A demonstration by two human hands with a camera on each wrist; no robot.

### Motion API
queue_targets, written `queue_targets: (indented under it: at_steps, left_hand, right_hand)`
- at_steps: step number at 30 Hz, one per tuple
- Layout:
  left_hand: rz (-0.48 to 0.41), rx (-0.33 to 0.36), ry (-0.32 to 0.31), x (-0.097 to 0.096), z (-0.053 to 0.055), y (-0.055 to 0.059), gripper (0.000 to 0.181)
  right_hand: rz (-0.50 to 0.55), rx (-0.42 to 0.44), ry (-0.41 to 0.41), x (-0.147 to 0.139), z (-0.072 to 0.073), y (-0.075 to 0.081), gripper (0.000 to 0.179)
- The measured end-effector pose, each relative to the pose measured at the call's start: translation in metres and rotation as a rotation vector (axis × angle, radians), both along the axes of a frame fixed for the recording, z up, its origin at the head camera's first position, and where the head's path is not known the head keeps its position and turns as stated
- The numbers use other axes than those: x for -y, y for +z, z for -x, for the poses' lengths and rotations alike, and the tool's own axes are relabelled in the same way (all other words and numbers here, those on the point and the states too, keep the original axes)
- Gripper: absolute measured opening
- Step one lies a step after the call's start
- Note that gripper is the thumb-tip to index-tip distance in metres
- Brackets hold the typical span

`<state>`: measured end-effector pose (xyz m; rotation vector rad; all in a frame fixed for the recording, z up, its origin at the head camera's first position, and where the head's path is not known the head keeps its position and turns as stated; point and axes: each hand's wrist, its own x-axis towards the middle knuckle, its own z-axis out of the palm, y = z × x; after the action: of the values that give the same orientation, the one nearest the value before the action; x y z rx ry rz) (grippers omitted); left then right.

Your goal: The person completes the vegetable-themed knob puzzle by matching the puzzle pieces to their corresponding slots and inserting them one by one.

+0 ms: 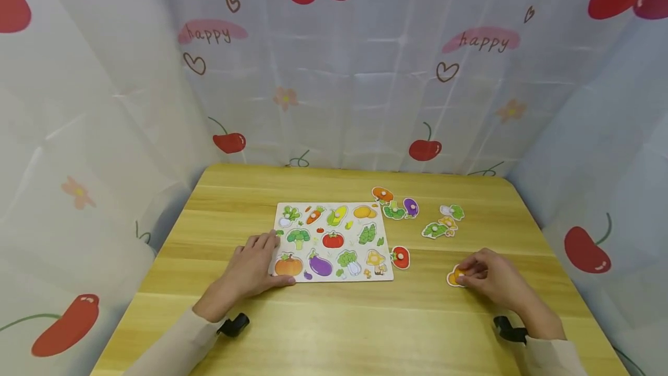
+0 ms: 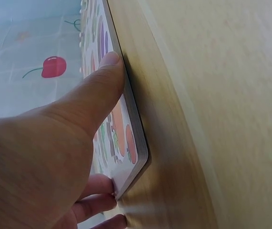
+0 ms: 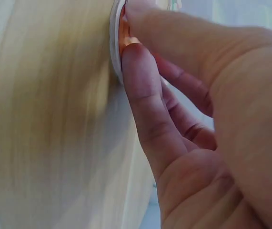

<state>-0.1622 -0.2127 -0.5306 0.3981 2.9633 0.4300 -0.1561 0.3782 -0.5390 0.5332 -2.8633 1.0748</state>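
A flat vegetable puzzle board (image 1: 334, 254) lies on the table in the head view. My left hand (image 1: 254, 266) rests at its lower left corner, thumb (image 2: 109, 59) extended over the front edge and the other fingers along the left side. Off to the right, my right hand (image 1: 487, 274) pinches an orange-yellow puzzle piece (image 1: 453, 277) between thumb and fingertips, close over the table. The right wrist view shows that puzzle piece (image 3: 116, 43) edge-on, its face mostly hidden by the fingers. A tomato piece (image 1: 400, 257) lies beside the board's right edge.
Behind the tomato lie pumpkin (image 1: 382, 194), broccoli (image 1: 394, 211) and eggplant (image 1: 411, 208) pieces, bunched together. Further right is another cluster with a green piece (image 1: 434, 230) and a cabbage (image 1: 456, 212). A cherry-print curtain (image 1: 334, 120) surrounds the wooden table (image 1: 344, 329).
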Motion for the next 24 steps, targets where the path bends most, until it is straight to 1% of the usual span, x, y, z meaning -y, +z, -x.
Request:
queue_targets:
  at_steps: [1, 2, 3, 5, 7, 11, 13, 18, 21, 24]
  left_hand:
    - [0.003, -0.005, -0.003, 0.000, 0.000, 0.000, 0.121]
    - [0.004, -0.006, -0.003, 0.001, 0.000, -0.001, 0.120]
    - [0.006, -0.009, -0.004, 0.001, 0.000, -0.001, 0.120]
    - [0.011, -0.012, -0.006, 0.002, 0.000, -0.001, 0.119]
    - [0.010, -0.004, -0.002, 0.002, 0.000, -0.002, 0.118]
    - [0.010, -0.002, -0.008, 0.000, -0.001, 0.001, 0.116]
    - [0.010, -0.005, -0.011, -0.001, -0.002, 0.002, 0.116]
    - [0.017, -0.013, -0.024, -0.001, -0.002, 0.003, 0.114]
    - [0.016, -0.019, -0.021, -0.001, -0.001, 0.003, 0.114]
    - [0.006, -0.011, -0.014, -0.003, -0.001, 0.002, 0.114]
  right_hand:
    - [-0.022, 0.002, -0.018, 0.003, -0.001, 0.002, 0.019]
    - [-0.072, 0.022, -0.053, 0.007, -0.003, 0.006, 0.019]
    - [-0.100, 0.031, -0.070, 0.010, -0.004, 0.009, 0.018]
    - [-0.150, 0.023, -0.090, 0.015, -0.005, 0.011, 0.016]
    - [-0.177, 0.002, -0.089, 0.018, -0.005, 0.012, 0.015]
    - [-0.192, -0.039, -0.064, 0.023, -0.004, 0.013, 0.013]
    - [-0.196, -0.029, -0.055, 0.025, -0.003, 0.014, 0.012]
    - [-0.202, -0.032, -0.067, 0.030, -0.002, 0.010, 0.016]
    - [-0.205, -0.047, -0.077, 0.031, -0.001, 0.009, 0.016]
    - [-0.208, -0.050, -0.074, 0.032, -0.002, 0.008, 0.016]
